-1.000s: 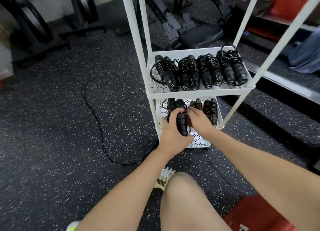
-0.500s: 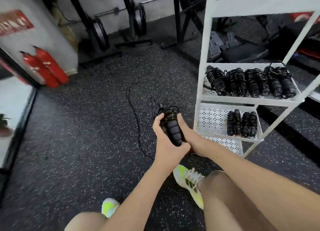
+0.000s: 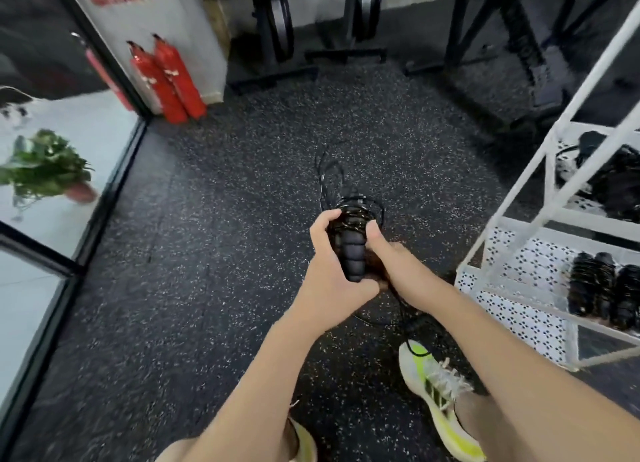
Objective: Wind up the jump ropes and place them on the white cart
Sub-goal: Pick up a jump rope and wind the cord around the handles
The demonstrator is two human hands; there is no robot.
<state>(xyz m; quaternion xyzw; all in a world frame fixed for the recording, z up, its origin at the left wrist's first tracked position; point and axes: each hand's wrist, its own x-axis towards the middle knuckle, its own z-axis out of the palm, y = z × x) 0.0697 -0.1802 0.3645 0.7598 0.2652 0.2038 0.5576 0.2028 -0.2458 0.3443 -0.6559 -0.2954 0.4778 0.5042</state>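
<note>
Here, both hands clasp a black jump rope above the speckled rubber floor: the left hand curls round its ribbed foam handles, the right hand pinches beside the glossy cord coils. The white cart, perforated metal, stands rightward holding wound ropes.

Open speckled floor stretched to the left of the hands, bare up to the glass wall. To the right the white cart stood close, its slanting posts and wound ropes narrowing each shelf opening. Weight racks and two red extinguishers blocked the far side.
</note>
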